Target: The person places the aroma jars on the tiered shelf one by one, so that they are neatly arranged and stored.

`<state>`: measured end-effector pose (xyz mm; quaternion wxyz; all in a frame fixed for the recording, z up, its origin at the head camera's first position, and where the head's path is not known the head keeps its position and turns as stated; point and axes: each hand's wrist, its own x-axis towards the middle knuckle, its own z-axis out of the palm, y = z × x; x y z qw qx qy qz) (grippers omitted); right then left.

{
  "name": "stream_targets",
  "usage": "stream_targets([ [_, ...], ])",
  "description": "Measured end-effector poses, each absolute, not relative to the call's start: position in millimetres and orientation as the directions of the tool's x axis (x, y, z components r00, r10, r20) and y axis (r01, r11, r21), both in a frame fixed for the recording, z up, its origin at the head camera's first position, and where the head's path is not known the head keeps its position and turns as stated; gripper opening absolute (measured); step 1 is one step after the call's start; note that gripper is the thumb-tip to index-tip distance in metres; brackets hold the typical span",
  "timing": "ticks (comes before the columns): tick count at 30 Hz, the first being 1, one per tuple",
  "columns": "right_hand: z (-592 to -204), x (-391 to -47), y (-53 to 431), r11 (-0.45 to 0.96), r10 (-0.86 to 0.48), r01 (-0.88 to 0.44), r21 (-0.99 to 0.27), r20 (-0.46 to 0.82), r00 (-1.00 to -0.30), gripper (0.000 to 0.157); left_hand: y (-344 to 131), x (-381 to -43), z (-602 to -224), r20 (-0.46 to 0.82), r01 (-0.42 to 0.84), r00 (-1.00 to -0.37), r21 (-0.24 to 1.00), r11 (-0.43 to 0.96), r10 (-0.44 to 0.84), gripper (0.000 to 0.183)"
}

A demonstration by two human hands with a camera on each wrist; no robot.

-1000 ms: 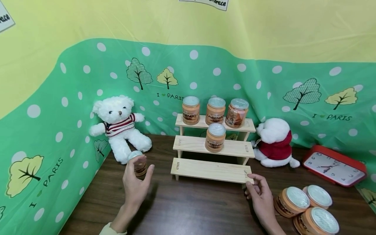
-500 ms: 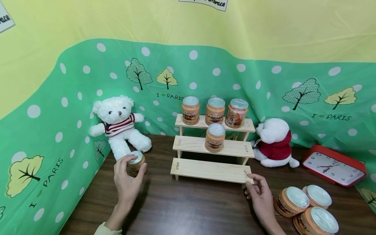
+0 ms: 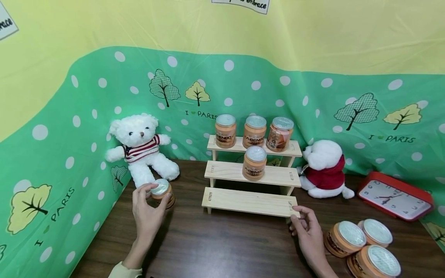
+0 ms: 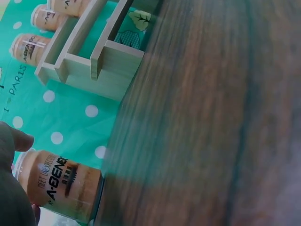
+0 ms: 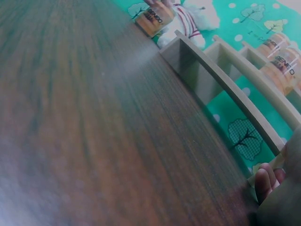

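Note:
My left hand (image 3: 147,214) curls its fingers and thumb around an orange jar (image 3: 165,199) with a ridged pale lid. This jar stands on the table, and its dark lettering shows in the left wrist view, where the thumb (image 4: 21,140) lies close by the lid end. At the right end of a three-tier wooden display stand (image 3: 248,199), my right hand (image 3: 309,235) pinches the corner of the lowest board between thumb and fingers. Three matching jars line the top tier, one of them a middle jar (image 3: 255,132). A single jar (image 3: 255,164) sits on the second tier.
Three more jars (image 3: 345,239) cluster at the front right, beside my right hand. A white teddy bear (image 3: 140,154) sits behind the left jar. Right of the stand are a plush toy in red (image 3: 325,170) and a red clock (image 3: 396,195). Printed cloth (image 3: 205,81) hangs behind.
My left hand has shifted left, bringing its fingers and thumb around the jar, which stays at about the same spot. The right hand keeps its place on the stand.

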<state>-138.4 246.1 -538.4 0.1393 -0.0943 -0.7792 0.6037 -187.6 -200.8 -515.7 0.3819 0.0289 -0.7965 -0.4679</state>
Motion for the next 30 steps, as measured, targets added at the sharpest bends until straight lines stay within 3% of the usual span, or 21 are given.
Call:
stream_targets([
  [15,-537.6,-138.2,245.5,0.242,0.316,-0.020,-0.970,0.099,-0.944,0.028,-207.6,-194.3,-520.7,0.547,0.269,-0.730,0.782,0.563,-0.411,0.041],
  [30,-538.7,-138.8,245.9,0.236,0.321,-0.022,-0.972,0.099,-0.942,0.028,-200.4,-193.7,-514.5,0.556,0.262,-0.713,0.776,0.574,-0.427,0.033],
])
